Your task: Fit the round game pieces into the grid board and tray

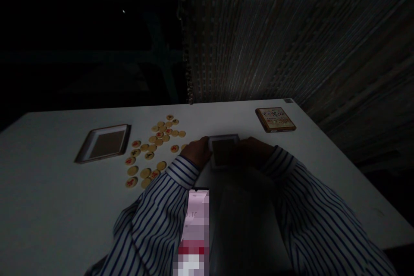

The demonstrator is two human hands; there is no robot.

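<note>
Both of my hands grip a small dark box [224, 152] with a pale rim, held just above the white table [48, 207]. My left hand [196, 151] closes on its left side and my right hand [257, 148] on its right side. The light is dim and the fingers are partly in shadow. To the left of my left hand lie several round pale game pieces [154, 148] with red or dark marks, scattered flat on the table.
An open shallow box tray [105, 143] lies at the left of the pieces. A red-edged box lid [275, 119] with a printed picture lies at the back right. A bead curtain [291, 30] hangs behind the table. A phone [194, 224] hangs at my chest.
</note>
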